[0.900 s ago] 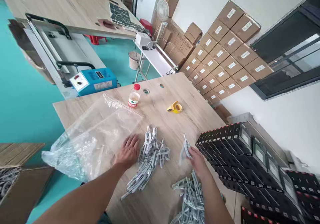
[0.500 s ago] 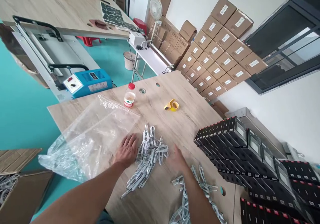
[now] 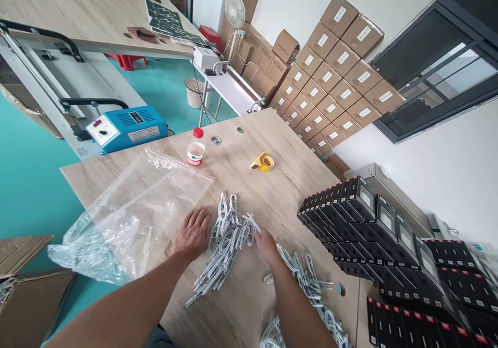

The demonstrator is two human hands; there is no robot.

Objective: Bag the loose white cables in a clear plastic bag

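A pile of coiled white cables [image 3: 223, 244] lies on the wooden table [image 3: 307, 182] between my hands. My left hand [image 3: 193, 232] rests flat at the pile's left edge, beside a clear plastic bag [image 3: 143, 208], with its fingers spread. At the right edge of the pile, my right hand [image 3: 266, 244] is closed on a white cable [image 3: 253, 222] whose end points up and left. A second heap of white cables [image 3: 303, 275] spreads beneath and beside my right forearm, which hides part of it.
A bottle with a red cap [image 3: 195, 150] and a yellow tape dispenser [image 3: 263, 162] stand beyond the pile. Black boxes [image 3: 350, 223] are stacked at the right. A blue machine [image 3: 130, 127] is past the table's far left edge; an open carton [image 3: 35, 301] sits lower left.
My right hand has moved slightly left to the pile's edge and closed on a cable. My left hand has stayed in place. The whole view has shifted a little.
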